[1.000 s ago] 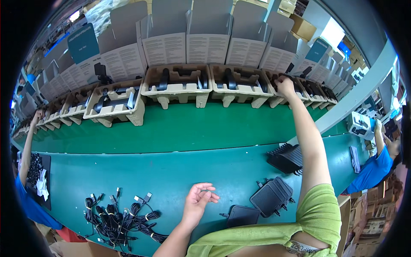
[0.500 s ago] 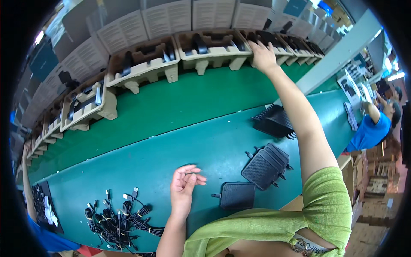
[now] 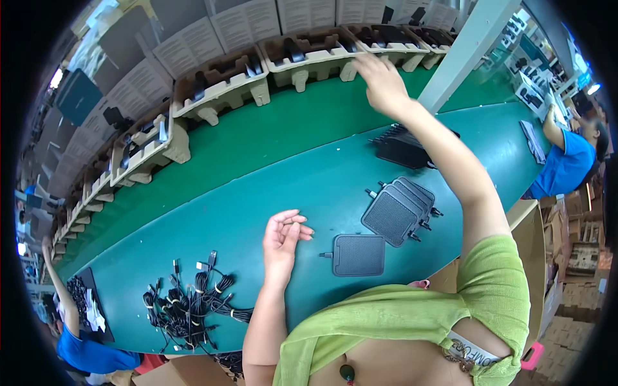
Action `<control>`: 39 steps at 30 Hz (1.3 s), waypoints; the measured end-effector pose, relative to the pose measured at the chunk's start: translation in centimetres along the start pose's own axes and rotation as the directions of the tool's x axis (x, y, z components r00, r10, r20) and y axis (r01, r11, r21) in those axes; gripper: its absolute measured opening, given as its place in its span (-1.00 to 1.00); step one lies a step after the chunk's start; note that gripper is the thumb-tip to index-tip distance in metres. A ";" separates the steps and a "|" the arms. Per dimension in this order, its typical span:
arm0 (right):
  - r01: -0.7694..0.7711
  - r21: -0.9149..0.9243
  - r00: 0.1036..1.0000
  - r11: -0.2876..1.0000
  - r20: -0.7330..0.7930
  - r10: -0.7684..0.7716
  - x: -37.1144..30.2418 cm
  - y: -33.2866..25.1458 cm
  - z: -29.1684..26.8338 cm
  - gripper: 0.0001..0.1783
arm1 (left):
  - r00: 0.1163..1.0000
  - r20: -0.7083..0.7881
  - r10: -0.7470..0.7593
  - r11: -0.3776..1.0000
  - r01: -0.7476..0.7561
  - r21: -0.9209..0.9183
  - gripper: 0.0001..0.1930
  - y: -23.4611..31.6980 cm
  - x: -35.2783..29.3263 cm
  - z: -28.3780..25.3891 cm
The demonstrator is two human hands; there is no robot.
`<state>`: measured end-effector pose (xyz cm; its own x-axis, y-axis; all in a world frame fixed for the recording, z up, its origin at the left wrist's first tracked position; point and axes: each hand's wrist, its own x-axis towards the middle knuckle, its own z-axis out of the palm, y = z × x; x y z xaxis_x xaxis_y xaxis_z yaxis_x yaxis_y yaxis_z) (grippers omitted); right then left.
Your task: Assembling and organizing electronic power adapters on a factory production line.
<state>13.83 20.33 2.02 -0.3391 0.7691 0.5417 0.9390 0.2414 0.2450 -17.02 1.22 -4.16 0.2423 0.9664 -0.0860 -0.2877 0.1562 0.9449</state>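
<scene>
My right hand (image 3: 381, 83) reaches over the bench to the front edge of a beige moulded-pulp tray (image 3: 315, 63) in the far row. Its fingers are stretched out and a little blurred, and nothing shows in them; whether they touch the tray, I cannot tell. Black parts lie inside the trays. Above the bench hovers my left hand (image 3: 282, 243), loosely curled, thumb apart, holding nothing. To its right lies a flat black square device (image 3: 358, 255) with a short plug at its side. Beyond that is an overlapping stack of similar black devices (image 3: 398, 212).
Bundled black cables (image 3: 188, 305) lie in a heap at the left of the green bench. Black finned pieces (image 3: 404, 147) sit under my right forearm. A pale post (image 3: 460, 61) rises at the right. Co-workers in blue (image 3: 566, 164) are at both ends.
My right hand has come slightly left and back from the black parts in the tray to the tray's front edge. The whole view has shifted a little; my left hand keeps its pose.
</scene>
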 end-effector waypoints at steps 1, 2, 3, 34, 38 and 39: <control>0.001 0.153 0.997 0.988 0.082 -0.014 -1.4 -2.1 -2.5 -0.55 | 1.000 0.012 0.019 1.000 -0.020 0.024 -0.77 -0.1 0.0 0.0; -0.010 0.302 0.986 0.953 0.162 -0.041 -2.8 -4.2 -5.4 -0.54 | 1.000 0.000 0.026 0.999 -0.026 0.026 -0.77 -0.2 0.0 0.0; 0.018 0.364 0.965 0.931 0.238 -0.112 -4.3 -5.8 -8.2 -0.54 | 0.998 0.031 0.057 0.996 -0.059 0.067 -0.76 -0.4 0.1 0.3; -0.684 0.551 0.670 -0.477 0.733 -0.113 -6.1 -16.1 -12.6 -0.77 | 0.991 0.061 0.122 0.951 -0.099 -0.293 -0.81 1.0 -1.2 1.5; -0.814 0.379 0.538 -0.440 0.778 -0.325 -6.9 -16.4 -10.9 -0.74 | 0.983 0.179 -0.039 0.998 0.047 -0.045 -0.78 0.8 -1.1 1.2; -0.833 0.415 0.532 -0.366 0.782 -0.325 -6.5 -16.1 -10.7 -0.72 | 0.987 0.146 -0.064 0.997 0.056 0.054 -0.79 0.5 -1.1 1.1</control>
<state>0.31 5.16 3.19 -0.4402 0.7936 -0.4201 -0.0373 -0.4836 -0.8745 -16.38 -0.02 -3.23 0.3929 0.9143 -0.0988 -0.2236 0.1992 0.9541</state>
